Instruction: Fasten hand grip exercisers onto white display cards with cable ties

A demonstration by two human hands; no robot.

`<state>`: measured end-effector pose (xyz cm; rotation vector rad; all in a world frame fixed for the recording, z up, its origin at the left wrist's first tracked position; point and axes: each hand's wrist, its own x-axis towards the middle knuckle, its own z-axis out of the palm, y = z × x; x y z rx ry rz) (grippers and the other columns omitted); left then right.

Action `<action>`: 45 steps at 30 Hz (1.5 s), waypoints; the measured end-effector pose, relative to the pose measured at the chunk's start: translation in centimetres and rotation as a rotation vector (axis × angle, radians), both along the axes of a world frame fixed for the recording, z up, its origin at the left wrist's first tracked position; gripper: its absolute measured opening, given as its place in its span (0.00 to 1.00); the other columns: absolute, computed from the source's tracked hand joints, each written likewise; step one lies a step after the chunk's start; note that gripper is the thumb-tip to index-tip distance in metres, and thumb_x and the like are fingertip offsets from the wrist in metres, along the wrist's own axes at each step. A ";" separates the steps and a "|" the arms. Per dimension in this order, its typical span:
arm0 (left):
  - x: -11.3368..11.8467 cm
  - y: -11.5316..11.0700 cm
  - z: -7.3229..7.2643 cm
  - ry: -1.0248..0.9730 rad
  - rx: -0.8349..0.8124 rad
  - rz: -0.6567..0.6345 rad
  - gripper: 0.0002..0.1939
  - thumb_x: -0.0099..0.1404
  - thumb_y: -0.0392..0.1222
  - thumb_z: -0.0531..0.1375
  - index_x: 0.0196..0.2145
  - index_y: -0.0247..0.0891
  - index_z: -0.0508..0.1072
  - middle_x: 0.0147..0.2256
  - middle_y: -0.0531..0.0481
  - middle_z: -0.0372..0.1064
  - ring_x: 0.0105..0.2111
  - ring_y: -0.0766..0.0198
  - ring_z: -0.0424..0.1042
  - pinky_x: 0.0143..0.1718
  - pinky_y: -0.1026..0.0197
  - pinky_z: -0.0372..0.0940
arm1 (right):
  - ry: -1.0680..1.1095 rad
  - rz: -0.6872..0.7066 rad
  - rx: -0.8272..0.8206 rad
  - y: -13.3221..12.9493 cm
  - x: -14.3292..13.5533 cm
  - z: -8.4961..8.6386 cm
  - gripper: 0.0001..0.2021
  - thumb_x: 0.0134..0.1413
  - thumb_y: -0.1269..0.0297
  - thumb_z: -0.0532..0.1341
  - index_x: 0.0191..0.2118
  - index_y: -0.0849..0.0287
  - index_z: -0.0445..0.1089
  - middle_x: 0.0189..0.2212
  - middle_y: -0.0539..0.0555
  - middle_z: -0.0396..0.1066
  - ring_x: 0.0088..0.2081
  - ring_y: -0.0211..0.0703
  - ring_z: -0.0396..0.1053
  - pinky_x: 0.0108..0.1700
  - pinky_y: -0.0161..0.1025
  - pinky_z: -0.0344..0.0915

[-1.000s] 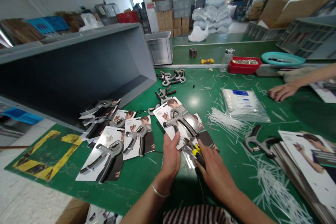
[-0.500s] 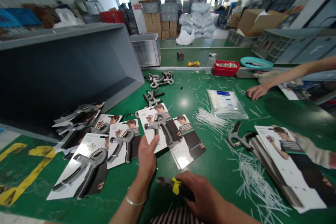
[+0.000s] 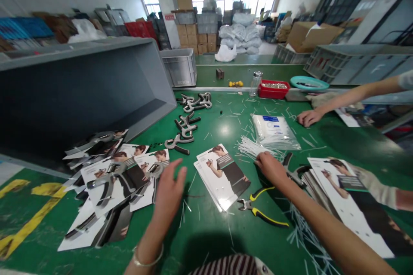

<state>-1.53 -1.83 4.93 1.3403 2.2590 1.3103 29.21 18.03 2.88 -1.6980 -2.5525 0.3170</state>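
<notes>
My left hand (image 3: 170,187) hovers with fingers apart over the table, at the right edge of several picture cards with grey-and-black hand grippers on them. The topmost of these cards (image 3: 111,180) lies tilted on the others. At the pile of white cable ties (image 3: 250,147), my right hand (image 3: 270,166) has its fingers closed on the ties; how many it pinches is hidden. Between my hands lie two overlapping cards (image 3: 222,176) without a hand gripper. Just right of them, diagonal cutters (image 3: 253,206) with yellow-and-black handles rest with jaws apart.
Loose hand grippers (image 3: 185,126) lie behind my left hand. A grey crate (image 3: 155,90) on its side stands left. A bag of cable ties (image 3: 274,129), a red tray (image 3: 274,89) and a card stack (image 3: 351,206) are on the right. Another person's hand (image 3: 308,117) rests on the table.
The card with a hand gripper has left my left hand and lies on the left pile. My right hand has put down the cutters and moved forward to the cable ties.
</notes>
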 end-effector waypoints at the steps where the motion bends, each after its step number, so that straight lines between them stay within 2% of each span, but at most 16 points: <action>1: 2.0 1.0 -1.7 0.053 -0.116 -0.038 0.26 0.65 0.55 0.56 0.54 0.35 0.70 0.55 0.34 0.67 0.59 0.40 0.61 0.61 0.37 0.52 | -0.003 -0.023 -0.003 0.7 -0.5 -0.4 0.10 0.64 0.64 0.55 0.41 0.64 0.69 0.43 0.65 0.70 0.43 0.51 0.71 0.40 0.41 0.64; 4: 5.9 3.1 -5.8 0.180 -0.273 -0.069 0.40 0.59 0.58 0.61 0.60 0.24 0.63 0.63 0.23 0.55 0.65 0.32 0.48 0.63 0.35 0.45 | 0.057 0.017 -0.047 1.9 -1.0 -0.8 0.09 0.61 0.65 0.57 0.37 0.65 0.71 0.39 0.64 0.72 0.40 0.50 0.72 0.38 0.39 0.63; 7: 5.7 4.3 -7.3 0.199 -0.284 -0.135 0.36 0.63 0.52 0.58 0.63 0.27 0.60 0.65 0.27 0.52 0.66 0.36 0.48 0.63 0.38 0.44 | 0.157 0.093 -0.132 2.5 -0.5 -0.2 0.08 0.57 0.64 0.59 0.32 0.62 0.72 0.33 0.58 0.75 0.36 0.45 0.71 0.37 0.36 0.62; 11: 2.3 6.1 -6.9 0.111 -0.223 -0.241 0.22 0.64 0.45 0.58 0.56 0.44 0.71 0.59 0.43 0.65 0.59 0.45 0.60 0.59 0.41 0.52 | 0.359 0.082 -0.300 2.5 0.3 0.9 0.15 0.57 0.54 0.58 0.33 0.61 0.73 0.19 0.49 0.69 0.22 0.38 0.65 0.26 0.33 0.59; 13: 1.2 7.0 -6.7 0.037 -0.176 -0.227 0.17 0.62 0.43 0.60 0.49 0.46 0.76 0.54 0.46 0.70 0.55 0.48 0.65 0.57 0.43 0.55 | 0.556 0.008 -0.438 2.0 0.4 1.2 0.17 0.54 0.50 0.60 0.32 0.61 0.71 0.16 0.46 0.65 0.17 0.36 0.60 0.22 0.33 0.55; 16: 0.7 7.6 -6.5 -0.099 -0.093 -0.192 0.10 0.57 0.41 0.64 0.39 0.43 0.79 0.47 0.46 0.74 0.51 0.51 0.68 0.57 0.45 0.57 | 0.804 -0.044 -0.617 1.1 0.4 1.7 0.18 0.51 0.47 0.63 0.31 0.60 0.70 0.17 0.46 0.66 0.19 0.35 0.61 0.23 0.32 0.56; 19: 1.2 7.3 -5.9 -0.365 0.008 -0.147 0.12 0.55 0.41 0.65 0.38 0.39 0.77 0.43 0.44 0.75 0.45 0.53 0.72 0.52 0.50 0.63 | 0.915 0.003 -0.718 0.1 0.2 2.1 0.18 0.54 0.47 0.61 0.33 0.60 0.69 0.21 0.47 0.68 0.22 0.35 0.65 0.26 0.33 0.59; 22: 1.9 6.8 -4.5 -0.707 0.106 -0.112 0.20 0.55 0.45 0.66 0.44 0.37 0.72 0.41 0.44 0.76 0.37 0.57 0.75 0.41 0.56 0.68 | 0.928 0.015 -0.665 -0.6 -0.2 2.5 0.17 0.56 0.47 0.60 0.33 0.59 0.67 0.20 0.45 0.66 0.22 0.35 0.64 0.28 0.34 0.62; 25: 2.5 6.3 -3.2 -0.862 0.120 -0.148 0.24 0.55 0.49 0.68 0.46 0.37 0.69 0.38 0.45 0.77 0.32 0.59 0.76 0.33 0.60 0.68 | 0.900 0.006 -0.604 -1.2 -0.9 2.4 0.18 0.55 0.46 0.60 0.32 0.58 0.65 0.19 0.44 0.65 0.21 0.36 0.64 0.27 0.35 0.63; 28: 2.9 5.4 -2.1 -0.902 0.074 -0.155 0.25 0.57 0.51 0.66 0.47 0.36 0.68 0.36 0.45 0.78 0.28 0.60 0.75 0.29 0.61 0.68 | 0.887 0.029 -0.572 -1.4 -1.3 2.3 0.17 0.56 0.46 0.60 0.33 0.58 0.67 0.20 0.46 0.66 0.22 0.37 0.65 0.29 0.36 0.64; 30: 3.0 4.4 -1.2 -0.868 0.096 -0.128 0.24 0.59 0.50 0.65 0.49 0.36 0.67 0.38 0.44 0.78 0.30 0.60 0.76 0.30 0.61 0.68 | 0.943 0.001 -0.504 -1.3 -1.4 2.4 0.16 0.57 0.48 0.61 0.34 0.58 0.69 0.21 0.46 0.68 0.23 0.37 0.66 0.29 0.36 0.65; 33: 2.8 2.7 0.3 -0.757 0.197 -0.098 0.25 0.63 0.49 0.63 0.54 0.39 0.66 0.45 0.43 0.76 0.37 0.59 0.77 0.36 0.61 0.70 | 1.174 -0.089 -0.424 -1.4 -2.0 2.7 0.14 0.57 0.51 0.63 0.38 0.58 0.69 0.27 0.49 0.72 0.25 0.37 0.69 0.30 0.35 0.67; 35: 2.5 2.0 0.7 -0.721 0.193 -0.100 0.26 0.63 0.48 0.62 0.56 0.40 0.66 0.46 0.43 0.76 0.38 0.57 0.77 0.36 0.60 0.70 | 1.310 -0.101 -0.436 -2.1 -3.2 2.9 0.14 0.57 0.52 0.64 0.38 0.57 0.67 0.31 0.51 0.74 0.28 0.38 0.72 0.32 0.36 0.70; 40: 1.7 1.6 -1.3 -0.750 -0.014 -0.104 0.22 0.57 0.47 0.64 0.47 0.35 0.72 0.36 0.43 0.79 0.30 0.57 0.76 0.28 0.61 0.68 | 1.339 0.005 -0.551 -6.3 -8.8 1.9 0.14 0.61 0.50 0.59 0.40 0.55 0.60 0.32 0.50 0.75 0.25 0.40 0.74 0.27 0.37 0.71; 42: 1.6 1.4 -2.1 -0.746 -0.007 -0.093 0.21 0.58 0.47 0.64 0.47 0.36 0.72 0.36 0.44 0.79 0.30 0.57 0.76 0.29 0.61 0.68 | 1.303 0.025 -0.516 -7.8 -10.6 0.9 0.14 0.63 0.49 0.57 0.41 0.55 0.59 0.33 0.51 0.75 0.28 0.42 0.76 0.29 0.38 0.73; 45: 1.5 1.1 -2.4 -0.757 0.000 -0.086 0.22 0.56 0.47 0.65 0.47 0.36 0.72 0.34 0.45 0.78 0.29 0.58 0.75 0.28 0.62 0.66 | 1.247 0.042 -0.433 -9.0 -12.1 -0.5 0.13 0.65 0.50 0.55 0.42 0.55 0.59 0.37 0.54 0.75 0.33 0.44 0.78 0.36 0.42 0.76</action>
